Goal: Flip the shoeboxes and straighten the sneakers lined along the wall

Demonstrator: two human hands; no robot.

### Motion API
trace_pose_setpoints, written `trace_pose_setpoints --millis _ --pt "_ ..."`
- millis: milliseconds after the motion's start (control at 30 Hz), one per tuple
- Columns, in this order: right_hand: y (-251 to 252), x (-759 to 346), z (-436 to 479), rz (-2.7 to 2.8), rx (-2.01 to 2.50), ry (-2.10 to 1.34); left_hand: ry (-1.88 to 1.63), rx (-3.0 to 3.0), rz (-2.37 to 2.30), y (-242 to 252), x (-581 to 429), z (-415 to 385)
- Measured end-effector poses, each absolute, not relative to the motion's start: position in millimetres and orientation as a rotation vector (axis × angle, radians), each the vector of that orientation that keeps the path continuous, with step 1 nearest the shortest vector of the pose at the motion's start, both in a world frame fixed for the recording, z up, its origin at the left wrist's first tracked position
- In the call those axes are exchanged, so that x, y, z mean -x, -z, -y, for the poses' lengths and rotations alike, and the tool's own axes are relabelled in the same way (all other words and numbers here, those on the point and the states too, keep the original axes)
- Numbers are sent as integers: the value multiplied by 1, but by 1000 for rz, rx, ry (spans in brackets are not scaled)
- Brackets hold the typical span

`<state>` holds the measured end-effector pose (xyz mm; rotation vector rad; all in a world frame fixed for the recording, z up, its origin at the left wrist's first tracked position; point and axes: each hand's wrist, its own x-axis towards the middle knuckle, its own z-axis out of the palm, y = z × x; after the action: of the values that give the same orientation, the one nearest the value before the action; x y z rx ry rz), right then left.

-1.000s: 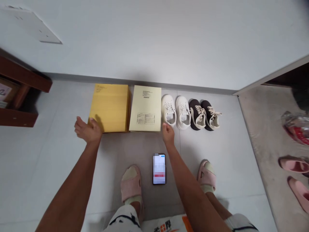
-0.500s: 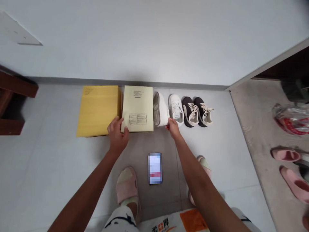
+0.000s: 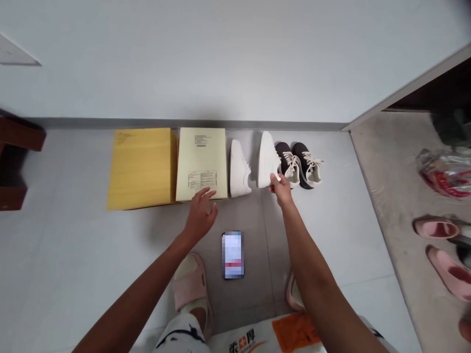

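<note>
My right hand [image 3: 281, 190] grips a white sneaker [image 3: 267, 161] at its heel, with the shoe tipped on its side and its toe toward the wall. Another white sneaker [image 3: 239, 171] lies on its side against the pale yellow shoebox [image 3: 202, 159]. My left hand [image 3: 201, 213], fingers spread, hovers at the front edge of that box and holds nothing. To the box's left is a deeper yellow box [image 3: 142, 169]. Just right of the held shoe stands a pair of dark sneakers with cream laces, the outer dark sneaker [image 3: 307, 164] fully in sight.
A phone [image 3: 233, 255] lies on the floor between my slippered feet. A white and orange package [image 3: 265, 338] is at the bottom. Pink slippers [image 3: 447, 272] and a clear plastic bag [image 3: 445, 171] sit at the right. A wooden piece of furniture [image 3: 22, 135] stands at the left.
My right hand has gone from the first white sneaker to the second, which is now gripped and tilted. The first now rests on its other side. My left hand has moved right along the box.
</note>
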<state>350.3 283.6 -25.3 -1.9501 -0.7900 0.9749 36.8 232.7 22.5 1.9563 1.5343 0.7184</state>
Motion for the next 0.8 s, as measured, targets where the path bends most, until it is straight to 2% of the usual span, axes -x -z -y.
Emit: trace_pose_setpoints --millis 100,233,300,433,667,800 --pt "32 -363 -266 647 1921 -1030 -623 -1875 -1381 -18 -64 -239" --pt "32 -391 -250 962 2147 -550 -444 -1729 -1356 -9 -109 -263" --pt "30 -405 -253 1139 2241 -461 -349 -1650 -1471 -7 -135 -277" --pt "28 -426 -271 1290 2306 -597 -194 -1454 -1745 -10 -178 -293" --pt "32 -451 -272 802 1970 -976 -283 -1453 -1761 1 -181 -292" --pt "29 -472 -262 869 2205 -454 -280 -1501 -1792 9 -173 -288"
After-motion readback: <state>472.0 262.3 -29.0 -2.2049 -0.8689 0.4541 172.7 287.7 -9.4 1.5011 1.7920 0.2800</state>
